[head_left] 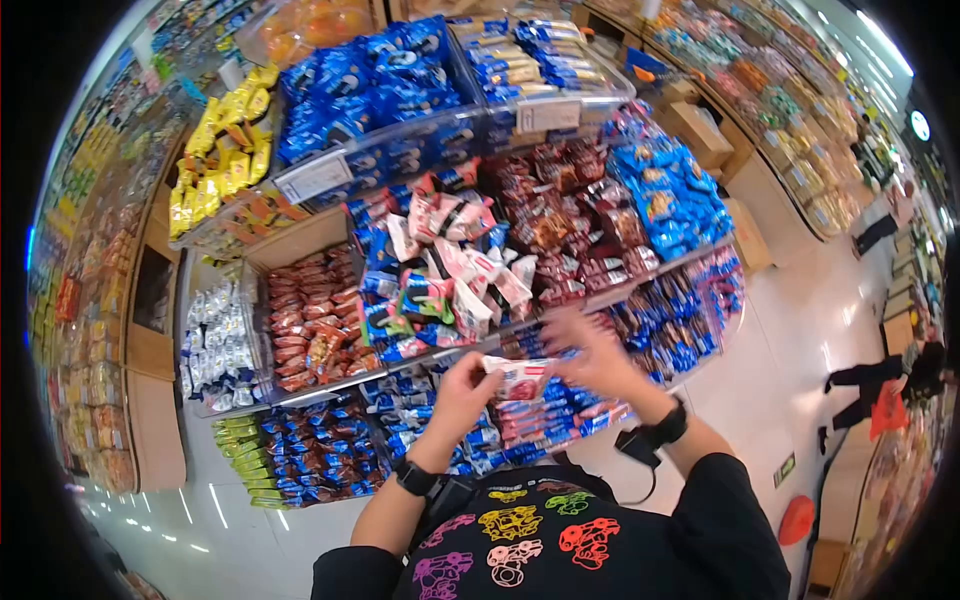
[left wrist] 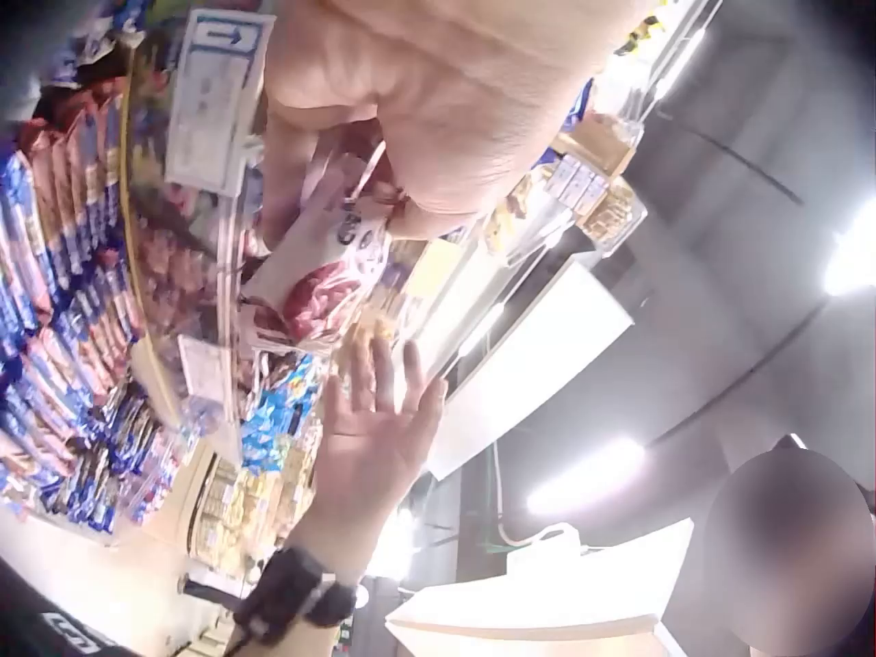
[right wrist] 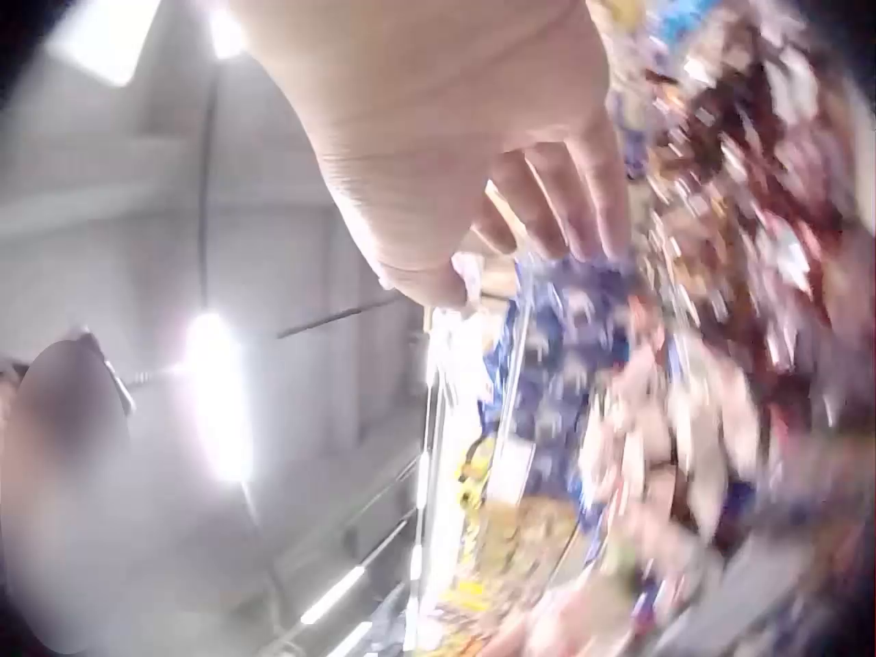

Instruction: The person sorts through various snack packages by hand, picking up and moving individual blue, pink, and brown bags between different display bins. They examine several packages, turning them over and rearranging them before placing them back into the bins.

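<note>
Between its thumb and fingers my left hand (head_left: 463, 393) pinches a small white and dark red snack packet (head_left: 522, 381), held over the front of the candy display. The left wrist view shows the packet (left wrist: 318, 285) hanging under the curled fingers, a red picture printed on its wrapper. My right hand (head_left: 588, 356), blurred, is just right of the packet with nothing in its grip. Its fingers are spread and fairly straight in the left wrist view. Beyond both hands lies a heap of pink and white packets (head_left: 465, 265) in a bin, beside dark red wrapped sweets (head_left: 570, 220).
A clear-walled bin of brown-red packets (head_left: 312, 310) stands left, with bright blue packets (head_left: 670, 195) at right. On the tier above are dark blue bags (head_left: 375, 85) and yellow packs (head_left: 225, 150). A person in dark trousers (head_left: 860, 390) is in the right aisle.
</note>
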The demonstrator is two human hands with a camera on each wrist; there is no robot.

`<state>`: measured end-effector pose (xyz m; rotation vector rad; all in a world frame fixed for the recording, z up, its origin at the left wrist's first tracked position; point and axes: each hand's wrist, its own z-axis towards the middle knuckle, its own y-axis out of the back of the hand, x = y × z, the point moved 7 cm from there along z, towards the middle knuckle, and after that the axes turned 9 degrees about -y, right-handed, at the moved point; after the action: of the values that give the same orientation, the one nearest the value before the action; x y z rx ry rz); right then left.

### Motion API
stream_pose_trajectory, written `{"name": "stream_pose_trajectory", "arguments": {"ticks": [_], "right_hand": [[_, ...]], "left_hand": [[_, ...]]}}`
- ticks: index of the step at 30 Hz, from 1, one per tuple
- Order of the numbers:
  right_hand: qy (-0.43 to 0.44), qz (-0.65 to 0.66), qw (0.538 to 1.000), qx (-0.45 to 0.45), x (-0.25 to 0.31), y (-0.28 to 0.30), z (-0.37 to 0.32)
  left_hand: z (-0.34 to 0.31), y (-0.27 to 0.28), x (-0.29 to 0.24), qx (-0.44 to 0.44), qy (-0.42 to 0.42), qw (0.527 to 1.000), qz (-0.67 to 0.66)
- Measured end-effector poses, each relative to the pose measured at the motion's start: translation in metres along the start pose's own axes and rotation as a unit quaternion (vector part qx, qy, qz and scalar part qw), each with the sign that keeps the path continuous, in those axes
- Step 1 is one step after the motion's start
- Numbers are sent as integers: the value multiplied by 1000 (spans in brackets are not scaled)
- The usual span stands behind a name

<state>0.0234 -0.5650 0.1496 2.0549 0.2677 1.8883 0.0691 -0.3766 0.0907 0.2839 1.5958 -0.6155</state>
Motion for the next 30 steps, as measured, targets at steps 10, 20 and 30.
{"name": "stream_pose_trajectory", "arguments": {"ticks": [10,20,30], "right_hand": [[52,-371,923,-91,-85,7,-15],[186,-451,872,43,13,202,115],[287,-411,865,6,7,163,147]], "left_hand": [[23,-40,79,173,20,774,609],[135,-146,-79,89,-234,773,582],[214,-179,-61,27,-241,782,575]]}}
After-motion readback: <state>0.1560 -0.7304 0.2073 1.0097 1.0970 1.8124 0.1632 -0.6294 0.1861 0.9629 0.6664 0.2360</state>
